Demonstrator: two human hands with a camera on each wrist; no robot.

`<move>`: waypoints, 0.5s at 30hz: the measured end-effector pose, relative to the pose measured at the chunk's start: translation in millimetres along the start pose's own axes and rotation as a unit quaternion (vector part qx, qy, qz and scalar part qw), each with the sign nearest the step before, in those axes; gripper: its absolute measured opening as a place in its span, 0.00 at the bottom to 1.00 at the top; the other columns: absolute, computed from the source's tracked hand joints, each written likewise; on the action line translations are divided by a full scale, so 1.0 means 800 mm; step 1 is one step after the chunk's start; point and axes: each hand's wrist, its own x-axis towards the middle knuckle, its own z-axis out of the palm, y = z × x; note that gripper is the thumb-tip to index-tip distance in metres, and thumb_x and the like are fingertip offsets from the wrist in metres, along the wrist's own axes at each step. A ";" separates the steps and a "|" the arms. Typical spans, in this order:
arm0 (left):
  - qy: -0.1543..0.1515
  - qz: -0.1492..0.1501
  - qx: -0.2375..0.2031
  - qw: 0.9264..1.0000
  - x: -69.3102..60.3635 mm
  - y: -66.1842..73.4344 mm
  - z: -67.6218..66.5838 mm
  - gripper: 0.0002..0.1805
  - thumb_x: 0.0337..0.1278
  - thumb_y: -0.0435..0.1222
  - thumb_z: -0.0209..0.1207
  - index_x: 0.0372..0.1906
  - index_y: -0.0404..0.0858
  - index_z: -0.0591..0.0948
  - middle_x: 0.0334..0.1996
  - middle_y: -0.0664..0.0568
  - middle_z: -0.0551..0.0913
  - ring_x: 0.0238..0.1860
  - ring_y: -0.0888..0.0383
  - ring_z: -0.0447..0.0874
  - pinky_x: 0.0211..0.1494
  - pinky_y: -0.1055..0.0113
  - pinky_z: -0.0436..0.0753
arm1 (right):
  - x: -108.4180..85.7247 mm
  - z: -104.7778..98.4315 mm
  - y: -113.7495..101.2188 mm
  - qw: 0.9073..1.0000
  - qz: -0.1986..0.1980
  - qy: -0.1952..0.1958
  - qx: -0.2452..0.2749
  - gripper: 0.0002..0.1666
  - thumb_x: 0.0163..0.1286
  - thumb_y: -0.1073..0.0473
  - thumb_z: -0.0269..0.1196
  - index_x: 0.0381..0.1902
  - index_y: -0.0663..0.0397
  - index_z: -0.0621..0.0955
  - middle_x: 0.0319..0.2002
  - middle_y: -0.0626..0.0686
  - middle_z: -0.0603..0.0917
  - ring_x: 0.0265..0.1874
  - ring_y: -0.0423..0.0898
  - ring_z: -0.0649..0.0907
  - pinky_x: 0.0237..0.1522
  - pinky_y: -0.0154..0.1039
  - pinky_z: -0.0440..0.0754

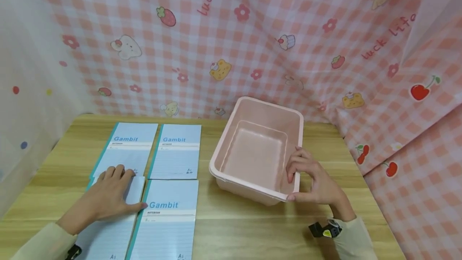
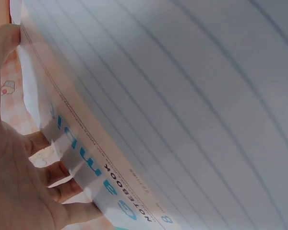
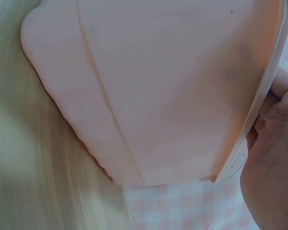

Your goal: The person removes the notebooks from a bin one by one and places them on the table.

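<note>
Four-cornered and deep, the pink plastic bin sits on the table with nothing inside. My right hand grips its right rim near the front corner, fingers inside. The right wrist view shows the bin's outer wall up close. At the left lie several light-blue Gambit notebooks, including a front-right one, a back-right one and a back-left one. My left hand holds the front-left notebook at its upper right corner, fingers at the top edge, thumb at the right edge; some fingertips are hidden.
The wooden table bears everything. Behind it hangs a pink checked cloth with printed figures, which continues down the right side. A pale dotted cloth hangs at the left. A small black device is strapped at the right wrist.
</note>
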 end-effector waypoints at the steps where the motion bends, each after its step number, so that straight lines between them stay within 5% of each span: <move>1: 0.005 -0.001 -0.006 1.000 -0.001 0.001 0.000 0.55 0.38 0.80 0.61 0.57 0.37 0.76 0.41 0.47 0.69 0.41 0.50 0.64 0.45 0.47 0.71 | 0.000 0.000 0.000 1.000 0.000 0.000 0.001 0.23 0.46 0.46 0.83 0.31 0.45 0.80 0.33 0.43 0.79 0.46 0.45 0.72 0.80 0.47 0.47; 5: 0.019 -0.013 -0.040 0.999 -0.005 0.001 -0.001 0.49 0.44 0.76 0.64 0.57 0.39 0.77 0.41 0.48 0.69 0.41 0.50 0.64 0.45 0.52 0.70 | 0.001 0.001 -0.002 1.000 0.003 0.002 0.010 0.23 0.46 0.48 0.83 0.31 0.45 0.81 0.33 0.44 0.80 0.46 0.45 0.72 0.80 0.46 0.47; 10: 0.035 -0.026 -0.080 0.996 -0.002 -0.002 -0.003 0.37 0.53 0.67 0.65 0.53 0.41 0.78 0.43 0.46 0.70 0.44 0.48 0.67 0.35 0.58 0.73 | 0.007 -0.004 -0.005 0.999 0.008 0.013 0.030 0.19 0.48 0.62 0.79 0.34 0.49 0.81 0.35 0.49 0.82 0.46 0.47 0.76 0.80 0.46 0.49; 15: 0.066 -0.021 -0.094 0.993 0.013 -0.007 -0.013 0.34 0.59 0.63 0.64 0.54 0.40 0.78 0.47 0.43 0.73 0.46 0.46 0.68 0.32 0.57 0.74 | 0.010 -0.012 -0.014 0.998 0.027 0.048 0.018 0.18 0.49 0.74 0.73 0.36 0.54 0.82 0.43 0.57 0.85 0.52 0.51 0.78 0.75 0.40 0.61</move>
